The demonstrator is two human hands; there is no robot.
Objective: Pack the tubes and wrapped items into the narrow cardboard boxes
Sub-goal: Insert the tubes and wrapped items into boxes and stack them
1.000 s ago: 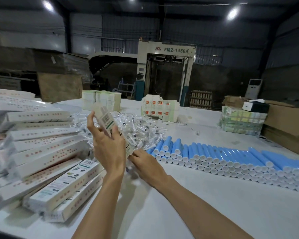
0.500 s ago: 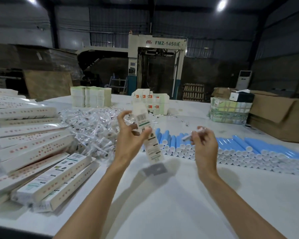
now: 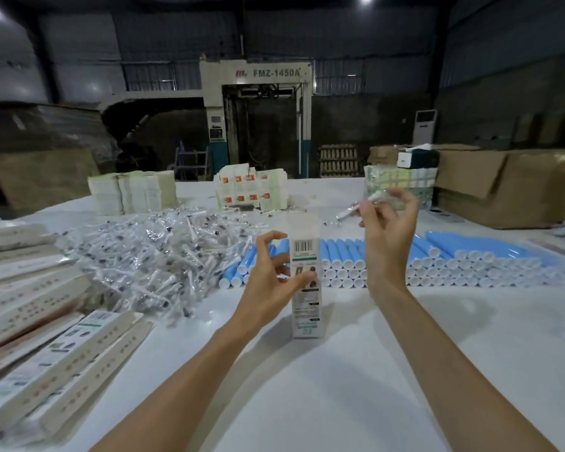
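A narrow white cardboard box [image 3: 305,288] with a barcode stands upright on the white table [image 3: 340,386], its top end open. My left hand [image 3: 271,282] holds it at mid-height, thumb against its front face. Above and to the right of the box, my right hand [image 3: 388,236] is raised and pinches a small clear-wrapped item [image 3: 356,208] in its fingertips. Blue tubes with white caps [image 3: 437,259] lie in stacked rows behind the box. A heap of clear-wrapped items [image 3: 154,256] covers the table on the left.
Filled narrow boxes [image 3: 46,337] are piled along the left edge. Stacks of flat white cartons [image 3: 131,194] and orange-marked cartons [image 3: 252,190] stand at the back. Brown cardboard boxes [image 3: 503,187] and a wrapped bundle [image 3: 402,181] sit at the far right.
The box went from tilted in the air to standing upright on the table in my left hand. My right hand lifted away from the heap with a wrapped item, rising higher.
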